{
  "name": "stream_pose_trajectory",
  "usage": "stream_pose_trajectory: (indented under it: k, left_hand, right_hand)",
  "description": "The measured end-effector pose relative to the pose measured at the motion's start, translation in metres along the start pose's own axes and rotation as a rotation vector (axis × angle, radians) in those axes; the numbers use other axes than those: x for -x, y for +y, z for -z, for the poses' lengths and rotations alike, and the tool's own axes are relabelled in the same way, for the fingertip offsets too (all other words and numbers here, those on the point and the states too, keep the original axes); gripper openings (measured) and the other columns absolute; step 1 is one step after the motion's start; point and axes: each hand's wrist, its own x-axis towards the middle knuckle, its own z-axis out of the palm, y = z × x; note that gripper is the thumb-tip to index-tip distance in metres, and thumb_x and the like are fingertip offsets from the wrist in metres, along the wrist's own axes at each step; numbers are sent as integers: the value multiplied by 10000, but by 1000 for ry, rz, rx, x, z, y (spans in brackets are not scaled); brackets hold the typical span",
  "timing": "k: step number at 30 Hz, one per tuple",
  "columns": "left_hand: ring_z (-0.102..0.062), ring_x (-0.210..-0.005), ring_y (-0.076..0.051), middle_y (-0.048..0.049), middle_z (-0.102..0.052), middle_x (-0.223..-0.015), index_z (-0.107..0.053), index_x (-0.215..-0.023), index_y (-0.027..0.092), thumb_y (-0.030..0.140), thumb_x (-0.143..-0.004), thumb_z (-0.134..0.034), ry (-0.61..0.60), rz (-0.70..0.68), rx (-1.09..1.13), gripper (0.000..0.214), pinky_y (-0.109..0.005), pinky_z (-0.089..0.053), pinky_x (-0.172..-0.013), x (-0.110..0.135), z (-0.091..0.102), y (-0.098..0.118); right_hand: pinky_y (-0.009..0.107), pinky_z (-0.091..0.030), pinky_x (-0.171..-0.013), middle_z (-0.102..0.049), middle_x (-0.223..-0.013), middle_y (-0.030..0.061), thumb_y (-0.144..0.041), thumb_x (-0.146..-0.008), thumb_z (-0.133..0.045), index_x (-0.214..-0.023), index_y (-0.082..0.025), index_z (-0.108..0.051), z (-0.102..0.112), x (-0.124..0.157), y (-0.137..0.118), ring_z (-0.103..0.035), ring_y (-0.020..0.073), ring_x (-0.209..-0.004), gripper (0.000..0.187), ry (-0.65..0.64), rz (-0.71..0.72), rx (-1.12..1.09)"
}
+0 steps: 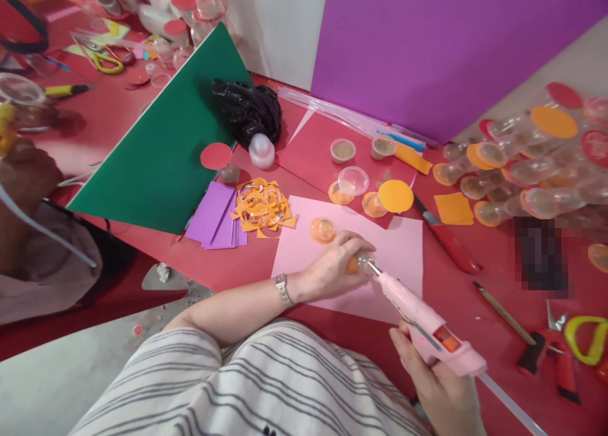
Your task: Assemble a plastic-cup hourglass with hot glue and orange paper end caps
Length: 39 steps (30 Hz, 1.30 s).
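My left hand (332,266) is closed round a small clear plastic cup with an orange paper disc (355,263), held over a pink paper sheet (403,246). My right hand (439,385) grips a pink hot glue gun (427,325) whose metal nozzle touches the cup. A clear glue stick sticks out of the gun's back end. Another orange-backed cup (323,229) rests on the pink sheet just above my left hand. A metal watch sits on my left wrist.
Orange paper scraps (263,208), purple paper pieces (216,214), a green sheet (171,144), a purple sheet (441,43) and a black bag (247,109) lie on the red surface. Several glued cups (522,163) are piled at the right. A red utility knife (446,236), a brush (503,312) and yellow-handled scissors (586,338) lie near my right hand.
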Motion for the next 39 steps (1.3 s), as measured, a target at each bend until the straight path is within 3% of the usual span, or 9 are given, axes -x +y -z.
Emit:
stream_pose_trajectory:
  k: [7,12,19,27,39]
  left_hand:
    - [-565,-1108,-227,-115,-542,-1126,-561,-1148,173,171,-805,-703,-10,-9,3,372,-378,-514,-991,-1,0,1]
    - [-565,-1111,-228,-105,-549,-1128,-559,-1146,188,180,-801,-702,-2,-8,2,374,-385,-510,-990,-1,-1,0]
    - [-580,-1083,-224,-99,-573,-1105,-576,-1122,183,179,-784,-727,33,-4,2,370,-384,-506,-983,-1,-1,-1]
    - [-583,-1071,-216,-96,-584,-1105,-578,-1121,176,154,-779,-729,40,15,5,375,-378,-504,-981,-2,1,1]
    - [-595,-1044,-203,-93,-592,-1090,-588,-1101,177,209,-814,-723,61,5,-12,319,-366,-522,-956,-2,-3,-2]
  right_hand:
    - [200,-554,-566,-775,-788,73,-208,-955,-531,-876,-216,-790,2,-10,-5,-713,158,-593,271,58,71,94]
    - [208,-579,-640,-782,-812,70,-147,-955,-513,-868,-213,-790,3,-10,-3,-739,167,-675,298,83,192,161]
    - [214,-582,-599,-785,-843,68,-159,-918,-580,-939,-241,-797,2,5,3,-729,171,-640,232,42,79,155]
    - [213,-576,-559,-776,-765,70,-44,-939,-474,-768,-217,-799,12,-15,-14,-724,169,-604,406,35,363,397]
    - [232,-575,-546,-784,-818,53,-95,-937,-496,-856,-263,-806,8,-14,-17,-728,181,-622,362,60,280,332]
